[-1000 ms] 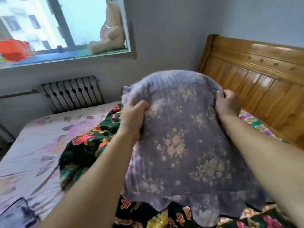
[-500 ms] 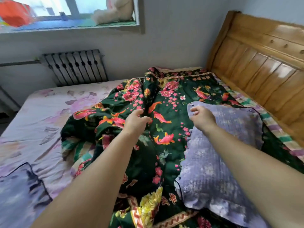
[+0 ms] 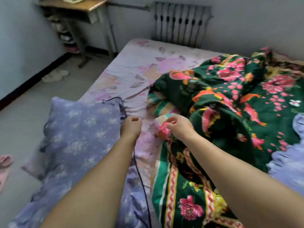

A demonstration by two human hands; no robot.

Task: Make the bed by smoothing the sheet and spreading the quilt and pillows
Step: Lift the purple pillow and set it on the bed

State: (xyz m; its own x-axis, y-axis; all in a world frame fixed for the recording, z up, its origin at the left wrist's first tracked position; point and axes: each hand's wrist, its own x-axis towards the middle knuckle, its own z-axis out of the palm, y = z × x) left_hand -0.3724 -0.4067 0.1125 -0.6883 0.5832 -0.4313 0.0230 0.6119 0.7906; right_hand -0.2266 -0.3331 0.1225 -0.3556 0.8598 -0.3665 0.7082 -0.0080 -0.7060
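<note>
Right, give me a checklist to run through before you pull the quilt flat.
1. Right hand gripping the quilt edge: cannot tell; curled fingers are at the edge.
2. Left hand free: cannot tell; it is curled by the pillow edge.
3. Quilt spread: not ok, bunched on the right side.
4. Sheet smooth: not ok, creases near the quilt.
5. Left pillow clear of the quilt: ok.
6. Second pillow off the quilt: not ok, it lies on it.
</note>
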